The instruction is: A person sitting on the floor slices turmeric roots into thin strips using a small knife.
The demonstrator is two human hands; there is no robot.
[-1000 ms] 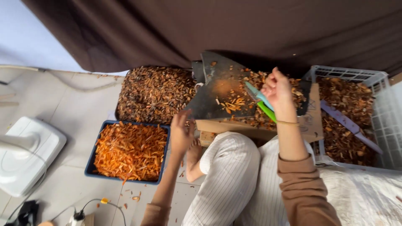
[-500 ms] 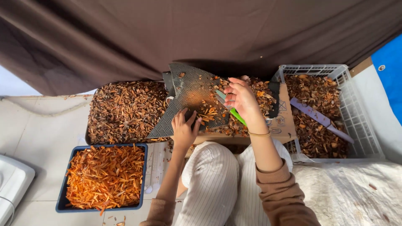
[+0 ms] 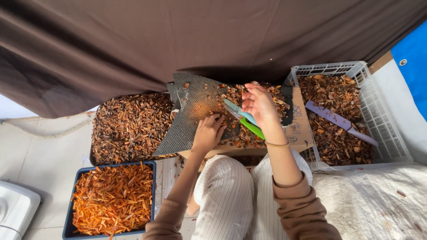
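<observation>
I see both arms in snug brown long sleeves, cuffs pushed up the forearms — the right hand point(image 3: 259, 103) wears a thin band at the wrist, the left hand point(image 3: 207, 133) nothing. Over the lap lies white cloth with fine dark pinstripes.
</observation>
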